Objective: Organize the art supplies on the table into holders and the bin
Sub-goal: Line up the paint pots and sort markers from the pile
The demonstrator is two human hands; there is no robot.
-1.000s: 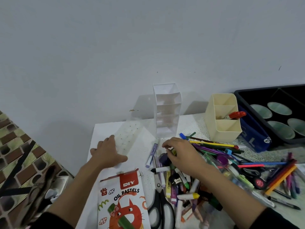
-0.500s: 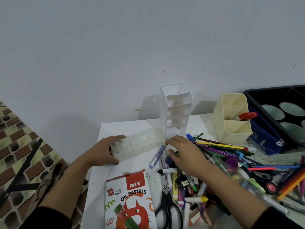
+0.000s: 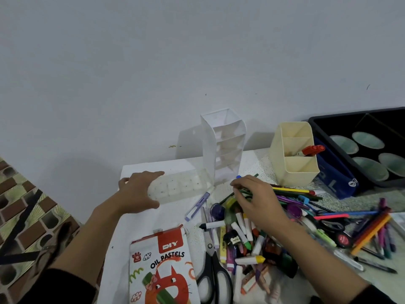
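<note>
Dozens of crayons, markers and pencils lie in a loose pile (image 3: 245, 238) on the right half of the desk (image 3: 175, 220). The right hand (image 3: 256, 200) hovers over the far edge of the pile, fingers curled down and pinching a thin green pencil (image 3: 228, 197). Left of it, the left hand (image 3: 138, 191) grips the left end of a clear tray (image 3: 179, 187), fingers over the far side and thumb on the near side. The tray's right end sits just beside the foot of a tall white holder (image 3: 223, 150) with stacked slots, which stands at the far edge near the wall. Further right stands a cream holder (image 3: 293, 170) with dividers; a red-capped marker (image 3: 311, 150) leans in its middle part. Beyond that, at the far right, lies a blue pouch (image 3: 335, 178) against a black bin (image 3: 317, 128). A lilac pen (image 3: 197, 206) lies between the tray and the pile. Nearer, black-handled scissors (image 3: 210, 270) lie beside a box of oil pastels (image 3: 164, 270).
</note>
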